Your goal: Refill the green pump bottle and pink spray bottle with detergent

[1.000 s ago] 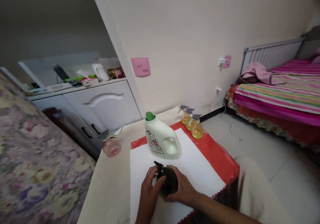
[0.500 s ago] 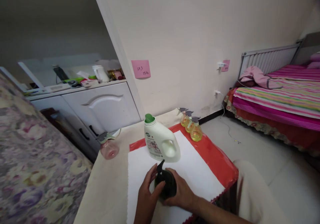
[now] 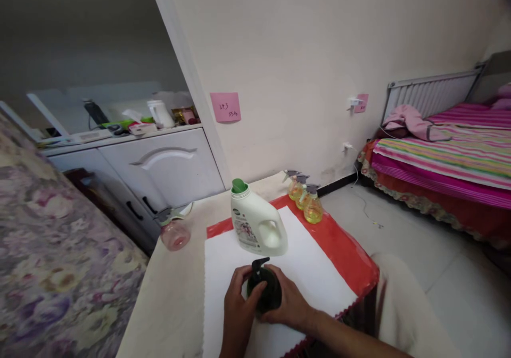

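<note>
Fingers (image 3: 236, 279) of the left hand (image 3: 237, 310) curl closed around the left flank of a dark green spray bottle (image 3: 266, 294). The right hand (image 3: 290, 306) wraps the opposite side, so both hands grip it between them. The bottle stands upright on a white sheet (image 3: 315, 273), its dark trigger head (image 3: 259, 265) just above the fingertips. Just beyond the fingers stands a white detergent jug (image 3: 257, 225) with a green cap, near but not touching. Left of the fingers the sheet's edge runs close by, then bare beige tabletop (image 3: 175, 294) stretches to a pink spray bottle (image 3: 174, 234), well apart. To the right, open sheet reaches a red cloth (image 3: 347, 249), whose scalloped edge hangs at the table's rim. 3 yellow spray bottles (image 3: 307, 204) cluster at the far right corner, well clear.
</note>
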{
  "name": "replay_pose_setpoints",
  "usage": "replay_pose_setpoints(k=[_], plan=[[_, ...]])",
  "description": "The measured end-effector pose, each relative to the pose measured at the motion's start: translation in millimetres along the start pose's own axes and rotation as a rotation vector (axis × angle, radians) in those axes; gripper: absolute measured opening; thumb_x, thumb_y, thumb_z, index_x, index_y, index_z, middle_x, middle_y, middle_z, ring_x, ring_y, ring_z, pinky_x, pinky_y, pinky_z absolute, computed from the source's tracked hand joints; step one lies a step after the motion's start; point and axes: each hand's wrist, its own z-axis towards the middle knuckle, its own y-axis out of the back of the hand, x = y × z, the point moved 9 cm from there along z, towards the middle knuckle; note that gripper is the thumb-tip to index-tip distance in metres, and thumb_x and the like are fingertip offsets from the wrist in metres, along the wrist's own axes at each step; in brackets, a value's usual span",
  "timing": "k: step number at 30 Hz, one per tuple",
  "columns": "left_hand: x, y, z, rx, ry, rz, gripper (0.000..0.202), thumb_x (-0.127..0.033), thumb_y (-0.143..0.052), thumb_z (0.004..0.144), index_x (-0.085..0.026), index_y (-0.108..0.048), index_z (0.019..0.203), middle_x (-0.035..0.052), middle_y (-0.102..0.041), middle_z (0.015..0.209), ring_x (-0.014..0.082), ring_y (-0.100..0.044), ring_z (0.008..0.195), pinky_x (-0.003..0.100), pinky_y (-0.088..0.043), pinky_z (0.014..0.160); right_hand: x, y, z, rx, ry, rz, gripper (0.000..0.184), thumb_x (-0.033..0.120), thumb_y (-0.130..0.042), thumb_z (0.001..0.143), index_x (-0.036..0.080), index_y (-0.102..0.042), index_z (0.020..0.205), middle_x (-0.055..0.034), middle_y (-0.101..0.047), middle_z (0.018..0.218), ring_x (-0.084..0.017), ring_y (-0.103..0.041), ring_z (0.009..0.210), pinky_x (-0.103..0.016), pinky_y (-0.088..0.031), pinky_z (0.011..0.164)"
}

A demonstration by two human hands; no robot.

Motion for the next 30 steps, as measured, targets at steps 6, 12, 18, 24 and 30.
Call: replay_pose_setpoints(k=[6, 12, 18, 24, 30], plan=[[3.8, -4.7, -1.3, 0.067, 0.04, -0.042, 0.043, -0.032, -0.066, 0.077, -0.023, -0.055, 0.118, 0.008, -0.064, 0.119, 0.027, -0.059, 0.112, 0.043, -0.045, 0.098, 6.3, 0.4, -0.4, 0.018, 0.005, 0.011, 0.098, 0.028, -0.088, 0.046, 0.029, -0.041, 0.132, -0.0037, -0.06, 0.127, -0.03, -0.057, 0.114, -0.045, -0.046, 0.097], [-4.1, -5.4, -1.4, 0.007, -0.002, -0.008, 0.024, -0.032, -0.066, 0.076, -0.021, -0.062, 0.097, 0.0051, -0.068, 0.098, 0.0261, -0.063, 0.098, 0.04, -0.049, 0.09, 0.8, -0.3, -1.4, 0.007, -0.006, 0.016, 0.1, 0.028, -0.088, 0.046, 0.029, -0.04, 0.133, -0.0036, -0.061, 0.125, -0.029, -0.058, 0.112, -0.045, -0.047, 0.096], [-3.9, -1.3, -2.2, -0.034, -0.001, -0.015, 0.035, -0.03, -0.069, 0.074, -0.022, -0.061, 0.106, 0.0058, -0.067, 0.108, 0.0263, -0.062, 0.104, 0.04, -0.047, 0.094, -2.3, -1.2, -1.4, 0.013, -0.013, -0.009, 0.102, 0.028, -0.088, 0.046, 0.029, -0.038, 0.135, -0.0056, -0.058, 0.13, -0.031, -0.056, 0.116, -0.047, -0.045, 0.099], [-3.4, -5.2, 0.0, 0.043, 0.015, -0.039, 0.023, -0.03, -0.066, 0.075, -0.022, -0.064, 0.097, 0.0039, -0.069, 0.097, 0.0254, -0.064, 0.097, 0.038, -0.049, 0.089, -5.5, -1.1, -1.7, 0.009, -0.027, -0.008, 0.103, 0.029, -0.088, 0.046, 0.029, -0.037, 0.135, -0.006, -0.058, 0.129, -0.031, -0.056, 0.116, -0.048, -0.045, 0.099], [-4.2, -1.0, -5.0, -0.108, -0.028, 0.025, 0.031, -0.027, -0.07, 0.07, -0.02, -0.062, 0.1, 0.0062, -0.066, 0.101, 0.0263, -0.061, 0.099, 0.041, -0.047, 0.092, -6.9, -2.7, -3.4, 0.007, 0.001, -0.032, 0.101, 0.03, -0.088, 0.048, 0.029, -0.036, 0.134, -0.0055, -0.058, 0.128, -0.03, -0.057, 0.115, -0.045, -0.046, 0.098]])
